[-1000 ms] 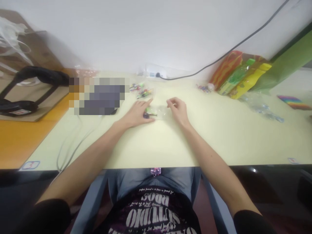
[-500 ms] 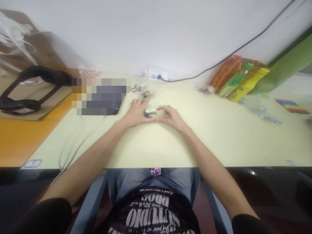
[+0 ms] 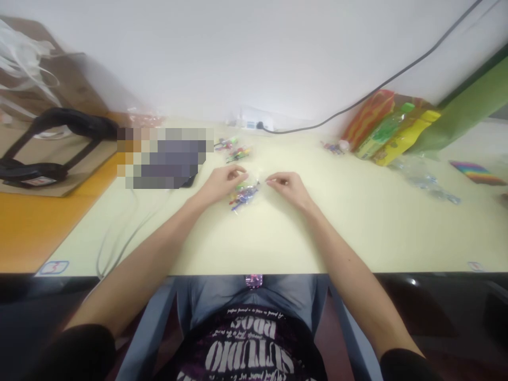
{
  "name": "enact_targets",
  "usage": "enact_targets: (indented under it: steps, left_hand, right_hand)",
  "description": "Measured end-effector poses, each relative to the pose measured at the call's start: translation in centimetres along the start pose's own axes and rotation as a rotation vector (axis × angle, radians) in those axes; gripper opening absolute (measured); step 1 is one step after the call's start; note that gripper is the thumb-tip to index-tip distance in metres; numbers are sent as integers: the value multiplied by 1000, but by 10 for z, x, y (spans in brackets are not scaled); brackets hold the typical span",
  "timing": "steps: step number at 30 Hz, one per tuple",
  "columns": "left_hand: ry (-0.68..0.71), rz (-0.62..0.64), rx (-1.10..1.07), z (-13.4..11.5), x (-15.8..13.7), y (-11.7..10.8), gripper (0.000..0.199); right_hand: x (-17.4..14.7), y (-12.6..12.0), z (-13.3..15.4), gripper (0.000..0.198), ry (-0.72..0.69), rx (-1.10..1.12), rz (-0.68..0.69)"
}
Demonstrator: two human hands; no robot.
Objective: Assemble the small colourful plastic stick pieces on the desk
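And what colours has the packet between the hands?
The packet shows blue, red and green in the head view.

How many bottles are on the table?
2, both at the back right of the pale-yellow table: a green-capped, translucent green plastic bottle, and a yellow plastic bottle to its right. Others may be hidden behind them.

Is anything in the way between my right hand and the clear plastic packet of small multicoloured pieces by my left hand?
Nothing visible stands between your bare right hand and the clear plastic packet of small multicoloured pieces just to its left. The packet's see-through edge is too blurred to tell whether that hand touches it.
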State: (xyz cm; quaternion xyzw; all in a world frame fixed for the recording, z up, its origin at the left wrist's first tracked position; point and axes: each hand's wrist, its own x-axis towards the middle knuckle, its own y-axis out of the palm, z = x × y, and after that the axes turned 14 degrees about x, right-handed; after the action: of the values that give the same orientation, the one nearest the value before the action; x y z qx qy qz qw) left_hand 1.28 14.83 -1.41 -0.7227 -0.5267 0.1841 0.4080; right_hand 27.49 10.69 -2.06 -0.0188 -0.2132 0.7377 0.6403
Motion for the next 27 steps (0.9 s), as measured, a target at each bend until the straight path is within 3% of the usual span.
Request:
enact_targets:
  steps: [4,7,12,17,21,23,27]
  left_hand:
    - [-30,31,-274,-8,0,9,59]
    - [-30,10,-453,-10,2,14,51]
    - [2,-17,-672,-12,1,16,38]
    - [-26,-11,-957,-26,-5,17,40]
    - [-59,-78,-1059,-31,-6,18,42]
    - [-87,-106,-1086,-29,-5,18,44]
    - [-100,-122,-1099,-26,-3,15,44]
  right_hand:
    - [2,-8,0,24,-75,119,-76]
    - [3,-11,-2,22,-126,208,-143]
    - [0,-7,5,29,-158,452,-107]
    - [-2,-4,17,48,-165,564,-95]
    - [0,4,13,72,-49,643,-77]
    - [1,10,9,70,-9,622,-52]
    - [0,16,10,44,-39,582,-78]
